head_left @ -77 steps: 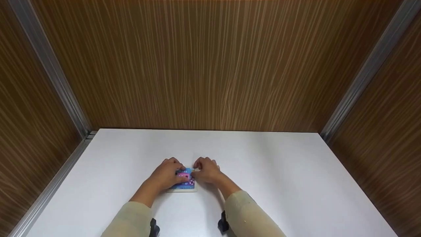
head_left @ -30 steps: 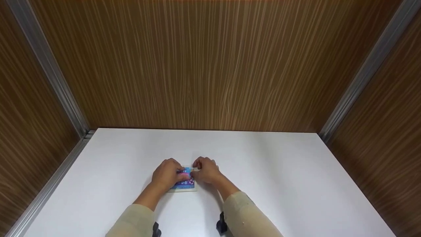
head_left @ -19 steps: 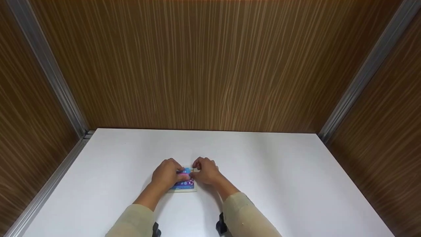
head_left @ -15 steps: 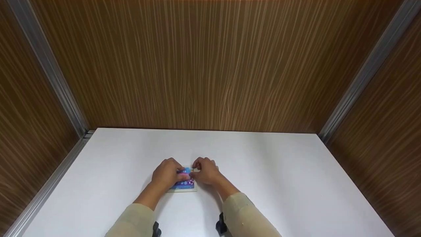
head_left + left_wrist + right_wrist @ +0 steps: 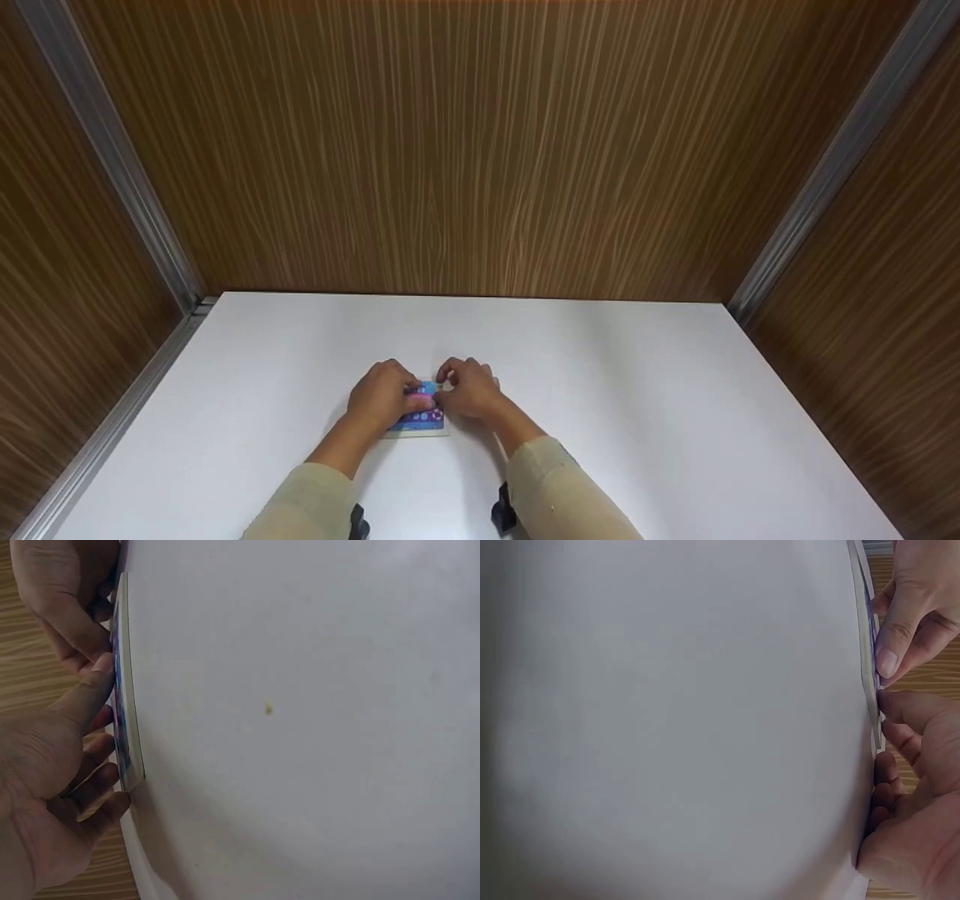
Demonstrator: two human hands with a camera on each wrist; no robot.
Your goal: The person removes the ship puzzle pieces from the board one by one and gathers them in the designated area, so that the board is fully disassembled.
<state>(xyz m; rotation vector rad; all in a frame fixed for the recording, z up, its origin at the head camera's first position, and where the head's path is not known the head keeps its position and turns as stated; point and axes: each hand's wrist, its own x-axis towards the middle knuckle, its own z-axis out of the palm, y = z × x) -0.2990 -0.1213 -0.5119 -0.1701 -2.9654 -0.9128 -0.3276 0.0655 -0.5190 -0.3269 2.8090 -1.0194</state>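
Note:
A small flat board (image 5: 417,433) with a blue, pink and purple picture and a pale border lies on the white table. My left hand (image 5: 379,395) holds it from the left, thumb across the pink part of the picture. In the left wrist view, fingers (image 5: 101,778) of that hand curl along the edge of the board (image 5: 132,709). From the right, my right hand (image 5: 472,391) grips near the board's right edge, thumb (image 5: 904,706) beside the left thumb (image 5: 887,660). The fingertips hide part of the picture.
The white table (image 5: 637,420) reaches back to a wood-grain panel (image 5: 465,150). Similar panels stand at both sides, with grey metal posts (image 5: 124,157) in the corners. A small yellowish spot (image 5: 268,709) marks the tabletop.
Since the oldest frame the left forearm has shifted slightly right, and the left thumb covers more of the pink part. Over the last second both hands have stayed almost still on the board.

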